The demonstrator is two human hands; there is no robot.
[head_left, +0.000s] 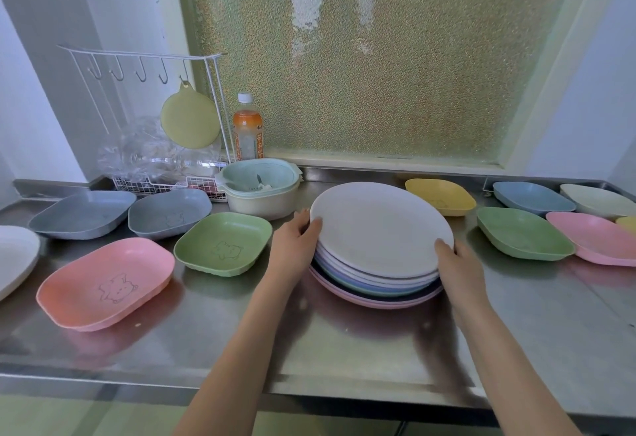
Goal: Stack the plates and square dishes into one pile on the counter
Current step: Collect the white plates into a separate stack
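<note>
White plate [378, 229] tops the round pile, clasped at its rim by left hand [296, 239] and right hand [454, 263] (square dishes look next).

Both hands [375, 246] on plate stack [378, 229]

Bare counter [344, 342] lies open in front of the plate stack [378, 229]; a green dish [223, 243] crowds its left, another green dish [523, 237] its right, nested bowls [261, 194] behind.

Both arms outstretched, left hand [296, 235] and right hand [456, 261] curled inward.
</note>
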